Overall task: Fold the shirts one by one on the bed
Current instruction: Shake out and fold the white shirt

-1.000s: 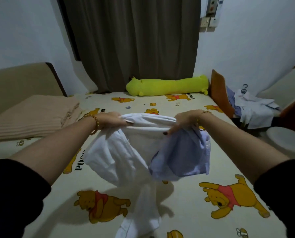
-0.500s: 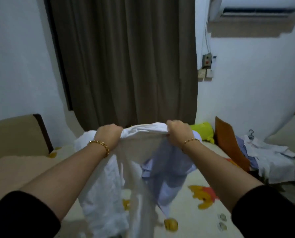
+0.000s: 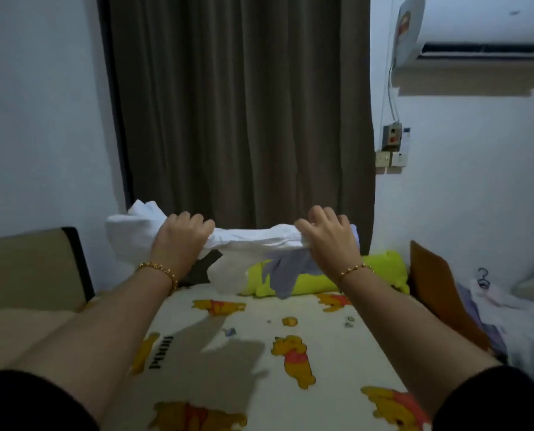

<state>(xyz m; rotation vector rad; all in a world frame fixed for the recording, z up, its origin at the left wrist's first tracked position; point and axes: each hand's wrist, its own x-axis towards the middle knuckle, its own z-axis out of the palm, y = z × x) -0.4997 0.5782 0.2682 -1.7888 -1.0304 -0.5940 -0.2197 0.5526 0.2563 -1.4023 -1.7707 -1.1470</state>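
Both arms reach straight out, forearms bare, palms down. The left hand (image 3: 181, 234) has its fingers curled over a bunched end of the white shirt (image 3: 253, 239); the right hand (image 3: 328, 234) pinches the other end. The shirt stretches between the hands, held clear above the bed (image 3: 321, 337). A lavender cloth (image 3: 287, 272) hangs just below the right hand, in front of a yellow bolster (image 3: 380, 272).
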